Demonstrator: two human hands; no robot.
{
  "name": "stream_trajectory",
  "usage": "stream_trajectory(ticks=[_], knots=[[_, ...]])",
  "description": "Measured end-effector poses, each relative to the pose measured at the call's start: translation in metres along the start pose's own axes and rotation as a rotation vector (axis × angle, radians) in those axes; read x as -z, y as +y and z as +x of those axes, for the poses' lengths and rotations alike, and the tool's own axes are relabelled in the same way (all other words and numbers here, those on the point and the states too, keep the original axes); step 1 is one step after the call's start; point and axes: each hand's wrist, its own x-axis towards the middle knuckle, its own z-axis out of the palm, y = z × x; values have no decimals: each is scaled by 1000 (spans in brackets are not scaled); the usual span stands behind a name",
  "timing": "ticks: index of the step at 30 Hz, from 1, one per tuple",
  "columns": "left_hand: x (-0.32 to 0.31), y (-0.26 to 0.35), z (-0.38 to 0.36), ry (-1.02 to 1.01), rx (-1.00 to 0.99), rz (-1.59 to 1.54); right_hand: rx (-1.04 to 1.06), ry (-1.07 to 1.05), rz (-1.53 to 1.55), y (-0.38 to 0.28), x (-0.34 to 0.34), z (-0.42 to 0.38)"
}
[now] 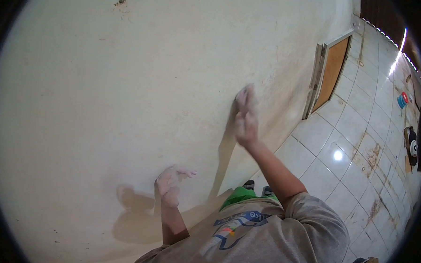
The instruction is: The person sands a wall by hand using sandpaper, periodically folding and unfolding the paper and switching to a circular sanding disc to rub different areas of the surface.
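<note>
A pale, off-white wall (104, 80) fills most of the view. Near its lower middle is my left hand (173, 181), coated in whitish dust, its fingers stretched out and nothing visible in it. Higher and to the right, my right hand (247, 116) is also dusty and lies at or very near the wall. Motion blurs its fingers, so whether it holds a thin item cannot be made out. Both arms cast shadows on the wall.
A brown door panel in a light frame (334, 71) stands at the upper right. White floor tiles (321, 174) with brown stains run down the right side. A blue and red round item (402, 100) and a dark tool (412, 140) lie on the floor.
</note>
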Motion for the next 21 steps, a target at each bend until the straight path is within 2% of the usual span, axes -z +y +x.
stream_trajectory(ticks=[2,5,8,11,14,17,19,21], knots=[[-1,0,-2,32,20,-11,85,-200,-223,-31,-1,-21],[-4,2,-1,74,47,-44,7,-79,-229,-19,-3,-37],[-1,0,0,53,57,-62,-254,275,11,10,-3,-8],[1,-1,-1,56,90,-93,-318,240,-228,43,19,21],[3,-3,2,42,102,-88,-309,202,-267,42,19,27],[4,-4,3,42,126,-69,-298,220,50,10,0,8],[6,-4,3,21,114,-13,-281,44,-177,-15,-1,-20],[4,-1,4,28,156,-41,-206,-75,-257,-15,-5,-65]])
